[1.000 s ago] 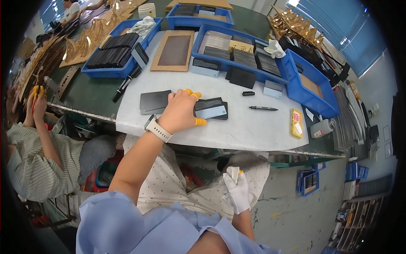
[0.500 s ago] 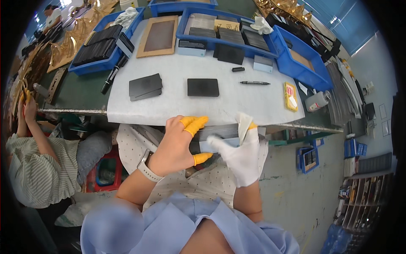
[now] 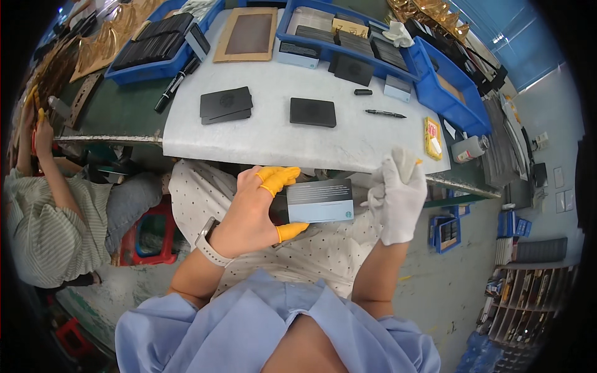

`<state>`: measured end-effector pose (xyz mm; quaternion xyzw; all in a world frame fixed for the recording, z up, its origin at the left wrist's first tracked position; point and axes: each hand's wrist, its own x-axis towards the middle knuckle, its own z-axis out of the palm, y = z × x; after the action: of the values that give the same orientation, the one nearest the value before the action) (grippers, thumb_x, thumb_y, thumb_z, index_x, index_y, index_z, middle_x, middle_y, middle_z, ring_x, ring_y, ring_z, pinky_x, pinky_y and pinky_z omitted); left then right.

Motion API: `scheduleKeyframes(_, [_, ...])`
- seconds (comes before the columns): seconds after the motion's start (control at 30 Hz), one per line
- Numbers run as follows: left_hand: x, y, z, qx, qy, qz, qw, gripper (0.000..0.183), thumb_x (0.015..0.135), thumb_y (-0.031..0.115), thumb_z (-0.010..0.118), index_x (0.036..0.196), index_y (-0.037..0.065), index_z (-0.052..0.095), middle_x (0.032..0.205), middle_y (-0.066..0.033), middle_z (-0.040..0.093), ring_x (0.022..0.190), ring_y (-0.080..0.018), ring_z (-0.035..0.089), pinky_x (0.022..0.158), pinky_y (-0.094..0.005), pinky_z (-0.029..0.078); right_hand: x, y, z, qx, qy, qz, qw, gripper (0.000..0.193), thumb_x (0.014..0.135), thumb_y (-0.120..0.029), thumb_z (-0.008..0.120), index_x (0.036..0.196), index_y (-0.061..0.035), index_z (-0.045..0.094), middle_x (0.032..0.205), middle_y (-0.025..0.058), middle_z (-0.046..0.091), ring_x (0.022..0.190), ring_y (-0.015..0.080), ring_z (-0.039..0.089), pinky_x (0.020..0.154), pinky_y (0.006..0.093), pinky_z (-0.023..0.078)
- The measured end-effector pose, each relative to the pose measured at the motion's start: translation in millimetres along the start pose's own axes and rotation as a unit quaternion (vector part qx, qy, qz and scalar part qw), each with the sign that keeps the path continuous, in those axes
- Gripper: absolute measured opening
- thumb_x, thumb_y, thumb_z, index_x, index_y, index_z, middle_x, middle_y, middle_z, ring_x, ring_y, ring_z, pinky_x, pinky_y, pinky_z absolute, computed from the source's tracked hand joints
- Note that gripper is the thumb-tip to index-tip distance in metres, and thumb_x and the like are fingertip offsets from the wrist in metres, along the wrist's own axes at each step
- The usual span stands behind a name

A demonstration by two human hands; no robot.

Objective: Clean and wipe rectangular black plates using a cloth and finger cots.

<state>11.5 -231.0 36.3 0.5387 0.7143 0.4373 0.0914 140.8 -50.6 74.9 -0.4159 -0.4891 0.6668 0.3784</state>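
My left hand [image 3: 252, 214], with yellow finger cots on its thumb and fingers, grips a printed card [image 3: 319, 202] by its left edge above my lap. The card's face is black above and light blue below; whether others lie behind it is hidden. To its right, apart from it, my right hand [image 3: 398, 202] is raised in a white glove. Its fingers close on a bunched off-white cloth [image 3: 405, 166], and a yellow tip shows beside it. On the white-covered table [image 3: 249, 143] lie a few overlapping black cards [image 3: 226, 104] and a black card stack [image 3: 313, 112].
Blue bins [image 3: 149, 69] of black cards stand at the back, near a brown-framed panel [image 3: 249, 37]. A marker [image 3: 385, 114], its cap [image 3: 363, 92], a yellow packet [image 3: 433, 138] and a bottle [image 3: 469, 149] lie rightward. A co-worker [image 3: 56, 205] sits at left.
My right hand has moved right and away from the card, taking the cloth with it. The printed face of the card in my left hand now shows plainly. The view has shifted slightly.
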Motion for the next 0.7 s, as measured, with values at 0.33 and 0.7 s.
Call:
scheduleKeyframes(0.33, [-2, -3, 1, -0.009, 0.031, -0.007, 0.999, 0.07, 0.061, 0.02, 0.08, 0.121, 0.002, 0.05, 0.111, -0.0127, 0.054, 0.103, -0.0305, 0.046, 0.094, -0.0387, 0.03, -31, 13, -11, -0.306, -0.217, -0.379, 0.846, 0.034, 0.076, -0.009, 0.071, 0.105, -0.0065, 0.053, 0.077, 0.0114, 0.061, 0.05, 0.0146, 0.049, 0.046, 0.0283, 0.045])
scheduleKeyframes(0.7, [-2, 3, 18, -0.143, 0.158, -0.063, 0.975, 0.083, 0.06, 0.024, 0.084, 0.129, 0.003, 0.042, 0.111, -0.0119, 0.053, 0.104, -0.0296, 0.047, 0.095, -0.0394, 0.032, -36, 31, 9, -0.187, -0.126, -0.006, 0.974, 0.025, 0.079, 0.002, 0.069, 0.101, -0.0029, 0.06, 0.081, 0.002, 0.063, 0.065, 0.009, 0.056, 0.052, 0.0264, 0.044])
